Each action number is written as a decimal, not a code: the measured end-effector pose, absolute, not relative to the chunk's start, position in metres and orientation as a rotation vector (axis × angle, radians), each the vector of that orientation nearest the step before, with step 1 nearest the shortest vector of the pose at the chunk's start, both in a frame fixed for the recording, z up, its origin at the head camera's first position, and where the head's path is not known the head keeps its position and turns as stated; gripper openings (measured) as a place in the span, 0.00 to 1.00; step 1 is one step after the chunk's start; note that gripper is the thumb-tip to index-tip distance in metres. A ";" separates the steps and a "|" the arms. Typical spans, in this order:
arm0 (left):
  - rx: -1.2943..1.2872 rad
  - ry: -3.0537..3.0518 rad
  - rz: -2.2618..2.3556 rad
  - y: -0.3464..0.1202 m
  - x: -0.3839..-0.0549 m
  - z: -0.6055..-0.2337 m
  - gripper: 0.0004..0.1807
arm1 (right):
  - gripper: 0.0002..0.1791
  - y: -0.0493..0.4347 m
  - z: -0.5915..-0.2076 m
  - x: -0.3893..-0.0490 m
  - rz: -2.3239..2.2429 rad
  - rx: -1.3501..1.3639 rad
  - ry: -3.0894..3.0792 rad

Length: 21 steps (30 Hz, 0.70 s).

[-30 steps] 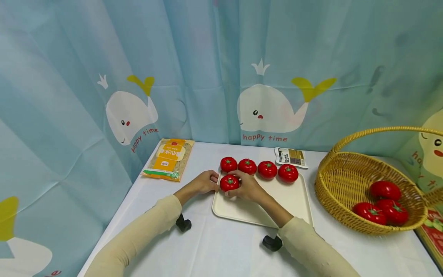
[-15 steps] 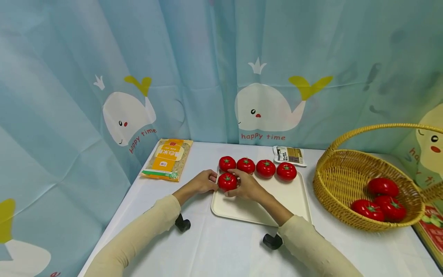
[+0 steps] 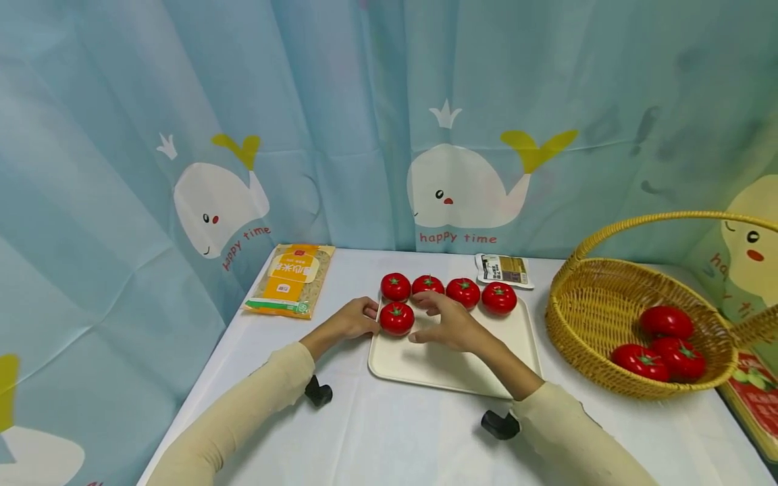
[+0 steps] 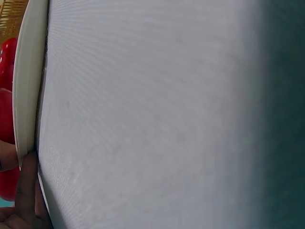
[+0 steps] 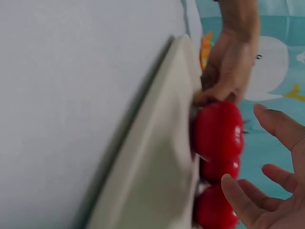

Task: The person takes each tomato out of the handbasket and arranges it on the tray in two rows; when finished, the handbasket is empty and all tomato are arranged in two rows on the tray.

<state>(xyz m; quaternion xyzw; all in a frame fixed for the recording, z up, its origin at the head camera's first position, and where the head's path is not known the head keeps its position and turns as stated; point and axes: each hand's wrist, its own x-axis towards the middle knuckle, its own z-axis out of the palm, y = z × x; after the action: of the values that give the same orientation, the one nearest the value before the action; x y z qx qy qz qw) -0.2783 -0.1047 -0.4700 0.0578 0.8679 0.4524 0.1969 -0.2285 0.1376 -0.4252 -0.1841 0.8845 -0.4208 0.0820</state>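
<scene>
L hand (image 3: 354, 318) grips tray (image 3: 407, 361) rim, R hand (image 3: 452, 325) nr front tomato (image 3: 397, 319).

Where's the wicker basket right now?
In the head view, the wicker basket stands on the right side of the white table, just right of the pale tray.

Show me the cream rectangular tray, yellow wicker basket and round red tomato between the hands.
Cream rectangular tray (image 3: 404, 361): head view, bare floor.
Yellow wicker basket (image 3: 595, 300): head view, bare inside.
Round red tomato (image 3: 397, 320): head view, visible middle.
</scene>
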 end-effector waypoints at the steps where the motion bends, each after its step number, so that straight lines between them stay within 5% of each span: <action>1: 0.163 2.431 1.266 -0.105 -0.279 -0.470 0.25 | 0.43 0.142 -0.422 -0.227 -1.249 -0.560 2.653; 21: 0.168 2.460 1.239 -0.105 -0.276 -0.470 0.25 | 0.41 0.266 -0.367 -0.184 -1.332 -0.527 2.830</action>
<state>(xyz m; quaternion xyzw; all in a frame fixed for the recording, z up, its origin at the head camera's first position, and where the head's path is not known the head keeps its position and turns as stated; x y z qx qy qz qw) -0.2761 -0.1053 -0.4697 0.0599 0.8752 0.4409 0.1898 -0.1842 0.2659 -0.3672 -0.1660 0.8922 -0.4198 -0.0149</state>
